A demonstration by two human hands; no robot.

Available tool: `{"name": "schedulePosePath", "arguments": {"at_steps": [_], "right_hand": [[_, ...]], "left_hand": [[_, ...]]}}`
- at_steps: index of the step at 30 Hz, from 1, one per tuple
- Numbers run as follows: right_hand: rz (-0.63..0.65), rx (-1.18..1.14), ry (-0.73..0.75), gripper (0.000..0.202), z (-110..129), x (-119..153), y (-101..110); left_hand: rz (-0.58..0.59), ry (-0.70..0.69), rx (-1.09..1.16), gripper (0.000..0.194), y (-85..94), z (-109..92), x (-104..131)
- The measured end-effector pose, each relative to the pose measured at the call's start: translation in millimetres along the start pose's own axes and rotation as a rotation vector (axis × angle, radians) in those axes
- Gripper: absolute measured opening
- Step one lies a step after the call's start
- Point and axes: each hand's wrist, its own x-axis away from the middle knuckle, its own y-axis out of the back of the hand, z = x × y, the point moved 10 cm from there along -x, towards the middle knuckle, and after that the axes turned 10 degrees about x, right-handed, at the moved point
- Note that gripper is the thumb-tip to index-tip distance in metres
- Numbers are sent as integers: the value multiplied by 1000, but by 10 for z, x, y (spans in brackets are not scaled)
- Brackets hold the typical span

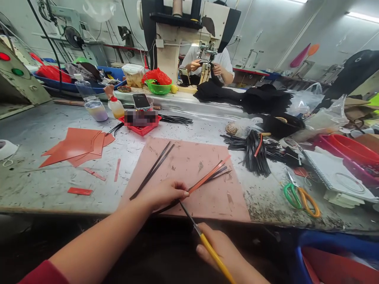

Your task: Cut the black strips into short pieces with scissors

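Observation:
My left hand (170, 192) is closed, pinching a narrow orange strip (207, 176) together with several thin black strips (220, 171) over the pink mat (183, 157). Their far ends fan out to the right. Below the mat's front edge, my right hand (222, 246) grips a tool with a slim metal blade and a yellow handle (214, 254). It is seen edge-on, so its exact kind is unclear. The blade tip reaches the strips just under my left fingertips. Two more black strips (154, 169) lie on the mat, left of my hand.
Orange sheets (77, 142) and scraps lie at left, beyond them a bottle (96, 108) and a red basket (143, 128). At right are black strip bundles (256, 154), scissors (300, 197) and a notebook (337, 173). Across the table, a person (219, 69) works at a sewing machine (170, 39).

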Motion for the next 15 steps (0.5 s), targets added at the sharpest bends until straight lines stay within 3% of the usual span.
{"name": "schedulePosePath", "arguments": {"at_steps": [15], "right_hand": [[-57,-2,-11,50,-7,6,34]], "left_hand": [[-13,0,4,23,10,49,12]]}}
